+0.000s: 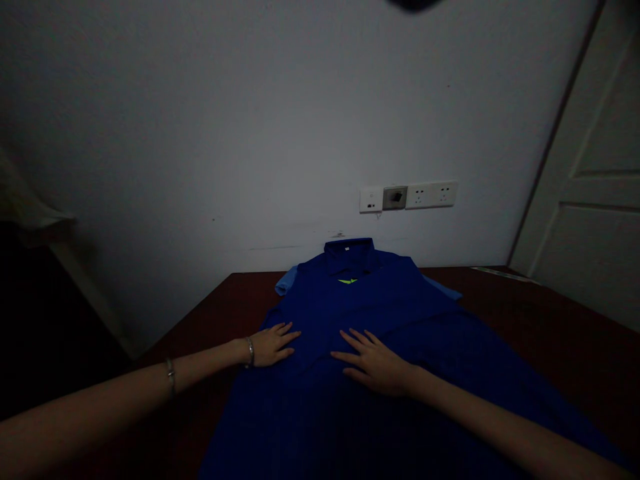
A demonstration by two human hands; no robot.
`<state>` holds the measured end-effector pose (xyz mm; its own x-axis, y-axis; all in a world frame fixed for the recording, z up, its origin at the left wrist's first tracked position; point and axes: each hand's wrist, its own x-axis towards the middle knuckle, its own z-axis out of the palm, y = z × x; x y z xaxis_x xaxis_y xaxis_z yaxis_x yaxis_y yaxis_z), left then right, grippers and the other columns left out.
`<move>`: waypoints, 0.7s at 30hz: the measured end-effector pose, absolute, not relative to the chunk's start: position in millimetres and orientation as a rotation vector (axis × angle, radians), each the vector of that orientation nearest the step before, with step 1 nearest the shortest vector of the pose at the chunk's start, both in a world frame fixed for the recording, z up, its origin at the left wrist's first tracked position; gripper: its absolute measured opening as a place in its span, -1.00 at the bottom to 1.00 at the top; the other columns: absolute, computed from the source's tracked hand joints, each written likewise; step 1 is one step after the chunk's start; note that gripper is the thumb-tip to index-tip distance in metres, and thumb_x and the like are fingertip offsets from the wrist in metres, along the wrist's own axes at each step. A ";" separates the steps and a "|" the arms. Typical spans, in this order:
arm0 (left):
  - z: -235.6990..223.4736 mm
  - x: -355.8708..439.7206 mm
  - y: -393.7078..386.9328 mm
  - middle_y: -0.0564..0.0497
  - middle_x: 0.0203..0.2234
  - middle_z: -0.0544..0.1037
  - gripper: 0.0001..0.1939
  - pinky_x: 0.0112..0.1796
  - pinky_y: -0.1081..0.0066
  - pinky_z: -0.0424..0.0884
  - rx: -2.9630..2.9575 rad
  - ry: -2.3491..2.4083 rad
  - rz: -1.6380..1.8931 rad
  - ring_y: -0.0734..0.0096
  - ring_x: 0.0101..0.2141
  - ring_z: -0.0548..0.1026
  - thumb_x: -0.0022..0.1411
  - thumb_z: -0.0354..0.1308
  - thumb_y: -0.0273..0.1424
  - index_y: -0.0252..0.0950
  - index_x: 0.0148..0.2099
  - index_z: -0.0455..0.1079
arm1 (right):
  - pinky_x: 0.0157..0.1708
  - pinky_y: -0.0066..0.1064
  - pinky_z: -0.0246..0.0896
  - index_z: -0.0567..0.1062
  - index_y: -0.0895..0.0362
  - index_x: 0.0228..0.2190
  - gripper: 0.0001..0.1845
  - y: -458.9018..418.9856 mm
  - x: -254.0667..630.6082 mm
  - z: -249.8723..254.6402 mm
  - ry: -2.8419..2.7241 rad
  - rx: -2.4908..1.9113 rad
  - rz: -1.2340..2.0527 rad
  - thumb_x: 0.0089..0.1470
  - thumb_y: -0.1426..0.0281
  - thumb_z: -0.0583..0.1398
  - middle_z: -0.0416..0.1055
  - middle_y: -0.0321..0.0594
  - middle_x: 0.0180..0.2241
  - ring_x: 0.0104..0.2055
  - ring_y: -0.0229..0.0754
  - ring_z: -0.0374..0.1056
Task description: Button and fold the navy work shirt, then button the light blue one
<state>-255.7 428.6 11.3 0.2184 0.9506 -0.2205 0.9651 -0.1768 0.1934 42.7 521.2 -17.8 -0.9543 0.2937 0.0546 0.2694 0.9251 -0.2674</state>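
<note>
A dark blue collared shirt [345, 310] lies spread on the table, its collar [350, 253] toward the wall. Light blue sleeve ends [286, 281] poke out on both sides, and a small yellow-green mark sits below the collar. On the left part of the shirt rests my left hand [273, 343], fingers spread and flat. My right hand [377, 363] lies flat on the middle of the fabric, its fingers also apart. Neither hand grips anything. The shirt's lower end is dark and runs out of view at the bottom.
The dark red table [240, 293] meets a pale wall [225, 133] at its back edge. Sockets and switches [407, 197] are set in the wall above the collar. A panelled door [590, 187] stands at the right. A thin pale strip [505, 274] lies near the table's back right edge.
</note>
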 end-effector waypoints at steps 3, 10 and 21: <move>17.8 -255.3 418.6 -0.20 0.19 0.09 -0.36 0.11 0.15 0.03 2.178 1.801 -0.071 0.07 0.17 0.07 0.18 -0.08 -0.08 -0.29 0.23 0.07 | 0.13 0.10 -0.33 0.09 -0.15 0.14 -0.45 516.8 49.3 -11.0 -2.998 -0.450 0.409 0.15 0.03 -0.15 -0.18 -0.16 0.25 0.26 0.09 -0.27; 33.2 -261.2 375.2 -0.08 -0.07 0.45 -0.53 0.01 0.34 0.19 2.054 1.785 0.176 0.22 -0.05 0.37 0.10 0.02 -0.14 -0.27 0.00 0.35 | 0.16 -0.05 -0.19 0.08 -0.03 0.17 -0.43 505.1 105.1 -0.4 -2.932 -0.559 0.387 0.15 0.11 -0.08 0.00 -0.15 0.20 0.22 -0.02 -0.07; 33.1 -253.4 264.0 0.03 -0.53 0.44 -0.66 -0.41 0.45 0.30 1.646 2.116 0.409 0.39 -0.46 0.40 0.02 0.01 -0.09 -0.30 -0.45 0.29 | 0.10 -0.12 0.04 0.24 0.00 0.06 -0.41 479.8 275.9 -18.1 -2.527 -1.262 0.345 0.02 0.05 -0.01 0.24 -0.14 0.07 0.09 0.03 0.18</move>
<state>-253.4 264.0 33.1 -0.2056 0.9670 -0.1505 0.8413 0.2532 0.4775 275.9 479.8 -18.1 -0.5714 0.8062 0.1536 0.7353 0.5861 -0.3403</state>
